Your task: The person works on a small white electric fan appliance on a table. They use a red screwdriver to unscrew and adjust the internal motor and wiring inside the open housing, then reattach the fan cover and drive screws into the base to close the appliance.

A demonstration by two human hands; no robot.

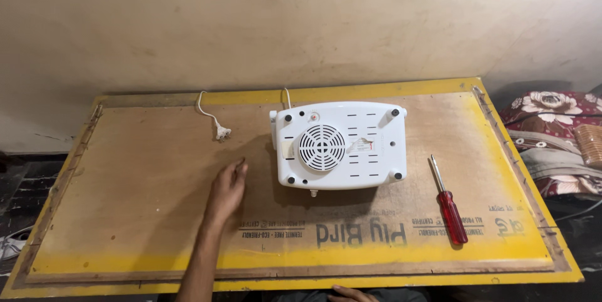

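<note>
Left hand [227, 190] lies flat on the plywood board [144, 214], palm down, fingers loosely spread and pointing up and away from the body, holding nothing. Right hand [351, 294] only peeks in at the bottom edge, just knuckles or fingertips showing; cannot tell whether it is spread or closed, nothing seen in it.

Counts: one white appliance [339, 145], one screwdriver [449, 209], one plug [222, 132] on one white cord [204, 106], one board.

White appliance sits upside down, underside up, just right of the left hand and a bit farther from the body, apart from the fingertips, not touched. Round fan grille [322, 148] is near the middle of the underside; four dark feet show at its corners. It is above and ahead of the right hand, well apart.

Screwdriver with red handle and metal shaft lies on the board right of the appliance, far right of the left hand, up and right of the right hand, shaft pointing away from the body, touched by neither hand.

Plug lies ahead of the left hand, slightly left, apart from it. Cord runs from it to the board's far edge.
</note>
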